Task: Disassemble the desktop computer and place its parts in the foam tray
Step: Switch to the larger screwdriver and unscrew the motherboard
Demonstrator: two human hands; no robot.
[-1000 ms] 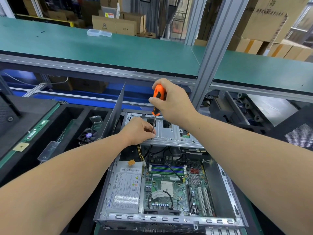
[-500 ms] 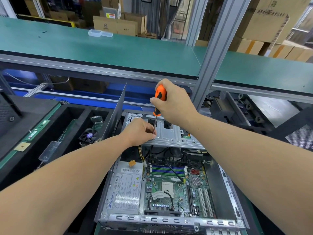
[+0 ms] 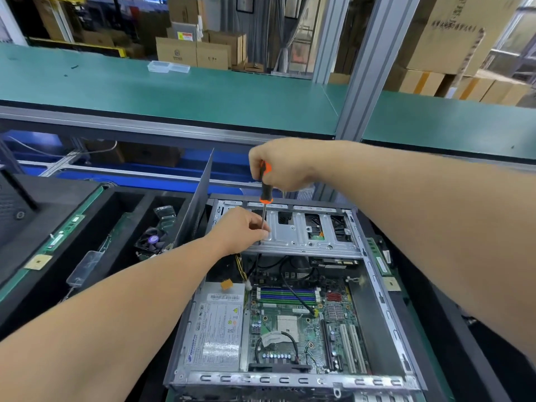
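The open desktop case (image 3: 388, 309) lies in front of me, with its motherboard (image 3: 293, 323) and power supply (image 3: 216, 329) exposed. A silver drive bracket (image 3: 301, 236) spans the far end. My right hand (image 3: 282, 163) grips the orange and black handle of a screwdriver (image 3: 264, 195), held upright with its tip down on the bracket's left part. My left hand (image 3: 240, 230) rests on the bracket with its fingertips pinched at the shaft's lower end. The black foam tray (image 3: 95, 216) lies to the left, holding a fan (image 3: 152, 240) and a clear plastic part (image 3: 84, 268).
The case's side panel (image 3: 194, 210) stands upright between tray and case. A memory stick (image 3: 380, 262) and a chip (image 3: 391, 284) lie on foam at the right. A grey aluminium post (image 3: 368, 68) rises behind the case, under a green shelf (image 3: 174, 91).
My right hand has turned round the screwdriver handle, so less of the orange shows. My left hand stays at the shaft's tip. The view has shifted slightly.
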